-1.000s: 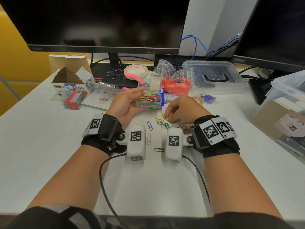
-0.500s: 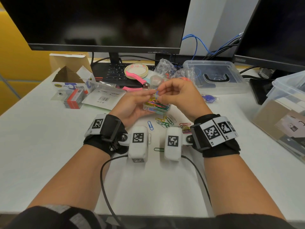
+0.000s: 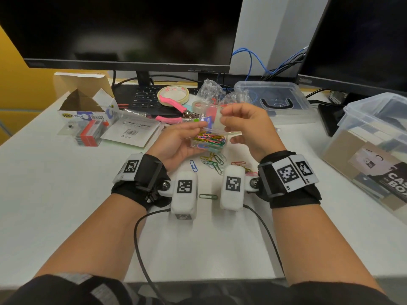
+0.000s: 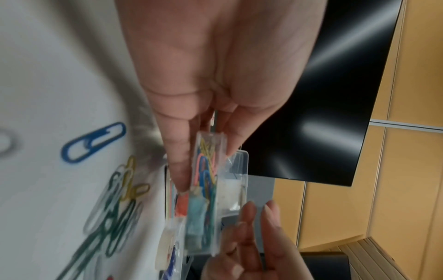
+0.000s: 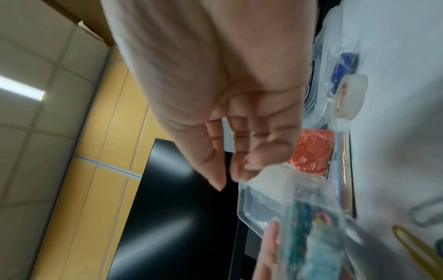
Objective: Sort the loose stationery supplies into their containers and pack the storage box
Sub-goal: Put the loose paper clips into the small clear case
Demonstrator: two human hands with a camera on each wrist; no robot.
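Note:
My left hand holds a small clear paperclip box full of coloured clips, raised just above the table. My right hand pinches the box's open clear lid at its top edge. In the left wrist view my left fingers clamp the box from both sides, and my right fingertips touch its far end. In the right wrist view my right fingertips sit on the lid. Several loose clips lie on the table under my hands, with a blue clip and a green clip nearer me.
A large clear storage box stands at the right edge, and a clear lid lies at the back. A tape roll, a pink-handled tool, crumpled plastic bags, an open cardboard box and a staple pack crowd the back left.
My right hand lifted from the loose clips on the table to the box, then moved onto its lid. My left hand raised the box slightly and tilted it.

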